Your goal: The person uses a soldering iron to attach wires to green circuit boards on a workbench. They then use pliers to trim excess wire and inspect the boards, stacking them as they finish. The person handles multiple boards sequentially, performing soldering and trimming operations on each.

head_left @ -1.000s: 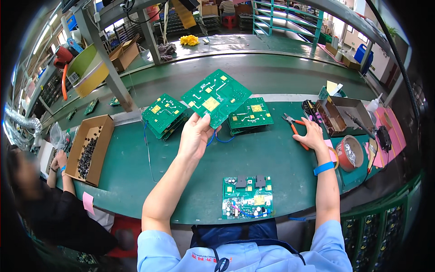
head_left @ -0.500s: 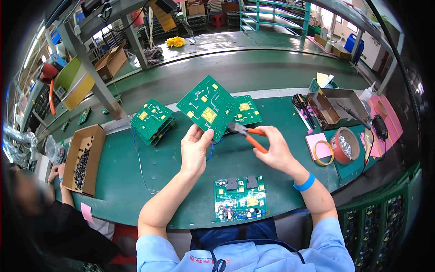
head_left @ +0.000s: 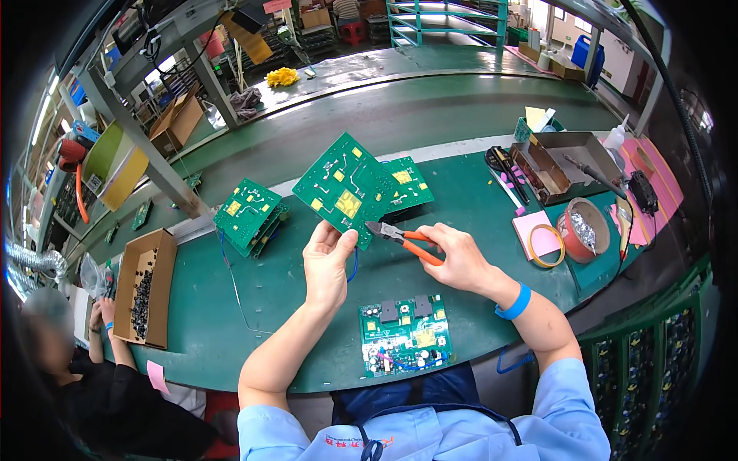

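My left hand (head_left: 329, 265) pinches the lower corner of a green circuit board (head_left: 332, 173), held up and tilted with its solder side showing. In my right hand (head_left: 461, 261) are orange-handled cutting pliers (head_left: 407, 240), their jaws at the board's lower right edge. Whether the jaws grip a lead there is too small to tell. Behind the held board another circuit board (head_left: 411, 180) shows in part. A board with its components up (head_left: 407, 338) lies on the bench in front of me. To the left stands a stack of circuit boards (head_left: 247, 211).
A cardboard box of small black parts (head_left: 157, 269) stands at the left, beside a co-worker's hands (head_left: 102, 311). To the right are a red pot (head_left: 580, 230), a yellow tape roll (head_left: 546, 246), a metal tray (head_left: 557, 184), a soldering iron (head_left: 592, 175) and some pens (head_left: 511, 173).
The pliers' handles have come closer together, and their jaws have moved left against the edge of the held board. The whole view has shifted slightly.
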Demonstrator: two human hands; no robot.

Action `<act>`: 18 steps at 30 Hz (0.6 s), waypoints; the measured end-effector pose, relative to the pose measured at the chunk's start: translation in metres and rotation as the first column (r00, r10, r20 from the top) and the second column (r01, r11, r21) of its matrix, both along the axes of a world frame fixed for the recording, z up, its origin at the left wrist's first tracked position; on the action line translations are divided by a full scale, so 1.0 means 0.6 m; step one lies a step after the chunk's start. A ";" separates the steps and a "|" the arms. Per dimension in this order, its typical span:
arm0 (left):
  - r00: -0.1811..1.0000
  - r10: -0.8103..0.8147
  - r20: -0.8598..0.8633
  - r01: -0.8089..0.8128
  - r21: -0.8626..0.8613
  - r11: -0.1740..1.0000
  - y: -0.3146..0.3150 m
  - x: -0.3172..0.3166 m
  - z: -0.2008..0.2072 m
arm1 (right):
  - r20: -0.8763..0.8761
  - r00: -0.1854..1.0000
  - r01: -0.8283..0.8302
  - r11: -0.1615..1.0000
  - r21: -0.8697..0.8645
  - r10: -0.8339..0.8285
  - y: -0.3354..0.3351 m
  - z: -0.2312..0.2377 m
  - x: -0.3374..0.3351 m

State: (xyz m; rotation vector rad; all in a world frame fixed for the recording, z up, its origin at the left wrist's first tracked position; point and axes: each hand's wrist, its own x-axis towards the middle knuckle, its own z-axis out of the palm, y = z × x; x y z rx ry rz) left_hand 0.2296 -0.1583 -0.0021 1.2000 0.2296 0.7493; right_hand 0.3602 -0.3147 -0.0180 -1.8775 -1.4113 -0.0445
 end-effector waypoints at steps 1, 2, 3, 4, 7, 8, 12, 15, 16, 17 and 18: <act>1.000 -0.003 0.004 0.003 -0.001 1.000 -0.001 0.000 0.000 | -0.033 0.999 -0.001 1.000 -0.028 0.001 -0.001 0.005 -0.004; 1.000 -0.004 0.010 0.004 -0.001 1.000 0.000 0.000 -0.001 | -0.066 0.998 -0.004 0.998 -0.056 0.000 -0.002 0.011 -0.009; 1.000 -0.005 0.017 0.005 0.000 1.000 0.001 0.000 -0.002 | -0.100 0.995 -0.008 0.996 -0.084 -0.001 -0.003 0.014 -0.012; 1.000 -0.010 0.022 0.010 -0.001 1.000 0.001 0.000 -0.003 | -0.189 0.982 -0.010 1.000 -0.021 0.006 -0.004 0.010 -0.009; 0.998 -0.044 0.040 0.047 -0.074 0.996 0.001 -0.001 0.010 | -0.429 0.901 0.033 0.976 0.215 0.064 0.001 -0.001 0.029; 0.996 -0.074 0.050 0.079 -0.101 0.992 0.004 -0.001 0.011 | -0.603 0.798 0.123 0.980 0.159 -0.002 -0.005 0.007 0.050; 0.980 -0.195 0.040 0.199 -0.206 0.958 0.015 -0.003 0.013 | -0.083 0.827 0.560 0.827 0.053 -0.556 -0.041 -0.028 0.143; 0.968 -0.252 -0.005 0.239 -0.299 0.924 0.008 -0.001 0.012 | 0.273 0.695 0.718 0.659 -0.224 -0.665 -0.061 -0.030 0.154; 0.965 -0.264 -0.007 0.249 -0.305 0.919 0.006 0.000 0.011 | 0.294 0.679 0.734 0.632 -0.247 -0.673 -0.059 -0.041 0.163; 0.961 -0.275 -0.009 0.259 -0.311 0.914 0.004 0.001 0.011 | 0.315 0.662 0.750 0.604 -0.270 -0.680 -0.060 -0.050 0.169; 0.958 -0.287 -0.011 0.269 -0.318 0.909 0.001 0.003 0.011 | 0.356 0.658 0.741 0.654 -0.151 -0.664 -0.064 -0.058 0.172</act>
